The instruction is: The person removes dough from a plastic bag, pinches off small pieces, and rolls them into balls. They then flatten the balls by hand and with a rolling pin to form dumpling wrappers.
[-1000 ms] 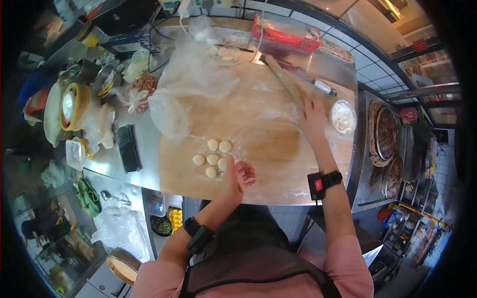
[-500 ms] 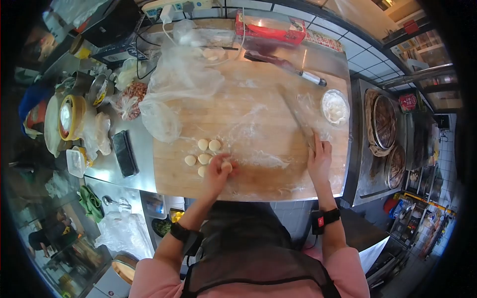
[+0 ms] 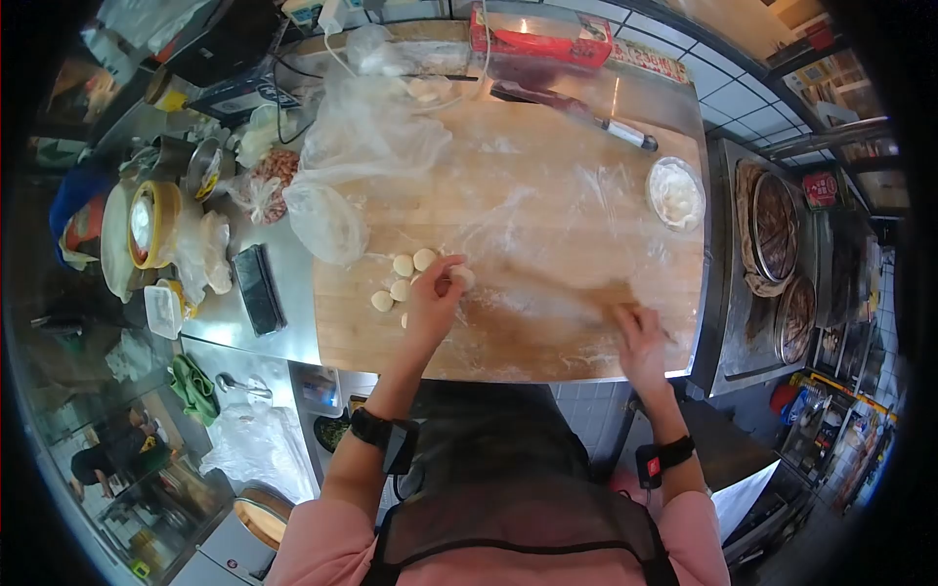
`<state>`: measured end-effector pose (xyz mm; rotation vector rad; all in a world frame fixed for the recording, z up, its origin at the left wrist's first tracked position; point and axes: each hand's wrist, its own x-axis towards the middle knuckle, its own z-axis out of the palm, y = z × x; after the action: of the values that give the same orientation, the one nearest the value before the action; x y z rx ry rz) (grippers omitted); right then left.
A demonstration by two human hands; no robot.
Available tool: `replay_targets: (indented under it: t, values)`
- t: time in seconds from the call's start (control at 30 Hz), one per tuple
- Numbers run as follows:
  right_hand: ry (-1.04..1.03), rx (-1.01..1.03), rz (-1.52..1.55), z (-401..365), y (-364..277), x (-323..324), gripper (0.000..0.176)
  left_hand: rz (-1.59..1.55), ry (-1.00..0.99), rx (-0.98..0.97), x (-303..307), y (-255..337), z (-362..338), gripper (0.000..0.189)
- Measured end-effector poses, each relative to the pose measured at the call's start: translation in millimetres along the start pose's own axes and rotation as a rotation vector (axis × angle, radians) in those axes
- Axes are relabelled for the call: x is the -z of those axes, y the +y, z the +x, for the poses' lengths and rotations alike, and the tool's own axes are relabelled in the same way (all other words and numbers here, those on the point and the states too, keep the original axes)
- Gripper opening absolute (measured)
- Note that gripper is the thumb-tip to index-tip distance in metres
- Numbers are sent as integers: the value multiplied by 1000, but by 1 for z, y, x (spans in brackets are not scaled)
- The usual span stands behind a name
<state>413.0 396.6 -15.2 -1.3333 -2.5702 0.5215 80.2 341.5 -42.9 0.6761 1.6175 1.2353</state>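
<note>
My left hand [image 3: 436, 301] is closed with thumb and fingers at the edge of a small pale dough piece [image 3: 463, 278], low over the wooden board [image 3: 547, 205]. Just left of it lie several round dough pieces [image 3: 381, 301], partly covered by the hand. My right hand [image 3: 642, 344], near the board's front right, is wrapped round a thin wooden rolling pin [image 3: 583, 296]. The pin is smeared by motion and slants across the board, its far end pointing toward my left hand. White flour streaks the wood around both hands.
A bowl of flour [image 3: 675, 194] stands at the board's right edge. A knife [image 3: 625, 133] lies at the back near a red box [image 3: 542, 37]. Plastic bags [image 3: 327, 223] cover the back left. A black phone-like case [image 3: 258, 289] lies left; round pans [image 3: 774, 227] stand right.
The rolling pin has swung from pointing away to pointing left across the board, and my right hand has come nearer the front edge. My left hand has moved slightly forward with the dough piece.
</note>
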Motion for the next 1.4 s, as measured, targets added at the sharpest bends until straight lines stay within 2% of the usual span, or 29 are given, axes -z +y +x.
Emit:
replay_targets:
  t: [0.03, 0.17, 0.23, 0.33, 0.37, 0.43, 0.5, 0.57, 0.7, 0.77, 0.9, 0.97, 1.03, 1.1, 1.17, 1.2, 1.3, 1.33, 1.4]
  values:
    - [86, -143, -25, 2, 3, 3, 47, 65, -41, -53, -4, -1, -1, 22]
    - [109, -220, -8, 13, 1, 5, 48, 210, -20, -69, -19, 5, 7, 22]
    - [-11, 53, -97, 11, 1, 4, 48, 206, -7, -111, -24, 6, 17, 18]
    - [-124, 79, -56, 5, 1, 5, 50, 125, -141, -140, -51, -22, 26, 15]
    - [-123, 66, -58, 6, -3, 6, 50, 125, -154, -137, -62, -27, 23, 15]
    - [-9, 79, -45, 20, -28, 8, 56, 205, -313, -127, -83, -24, 8, 14]
    - [-53, 6, -68, 40, -36, -17, 56, 311, -340, -150, -92, -5, -6, 11]
    - [40, 29, -152, 73, -36, -30, 58, 514, -397, -347, -93, -3, -8, 8]
    - [80, 42, -206, 108, -35, -32, 55, 689, -377, -457, -93, 1, 12, 8]
    - [63, 42, -151, 109, -34, -34, 55, 779, -494, -519, -96, 4, 21, 9]
    - [-3, 71, -227, 48, -36, -37, 58, 788, -604, -436, -87, 7, 21, 10]
    - [-112, -3, -351, 35, -38, -37, 60, 461, -542, -194, -79, 2, 18, 9]
    - [-95, -27, -359, 72, -47, -33, 60, 503, -556, -185, -77, 13, 13, 9]
    - [21, -34, -253, 116, -46, -34, 61, 543, -564, -183, -79, 18, 14, 10]
    - [65, -7, -231, 136, -40, -44, 64, 594, -436, -388, -80, 20, 18, 11]
    - [113, 29, -216, 141, -40, -48, 68, 594, -433, -390, -80, 18, 19, 11]
    - [67, 34, -206, 112, -41, -47, 71, 698, -491, -481, -82, 9, 23, 10]
    - [66, 40, -210, 92, -44, -46, 71, 713, -494, -410, -81, 9, 22, 9]
    - [-86, -24, -250, 61, -52, -40, 67, 633, -487, -274, -75, 12, 20, 8]
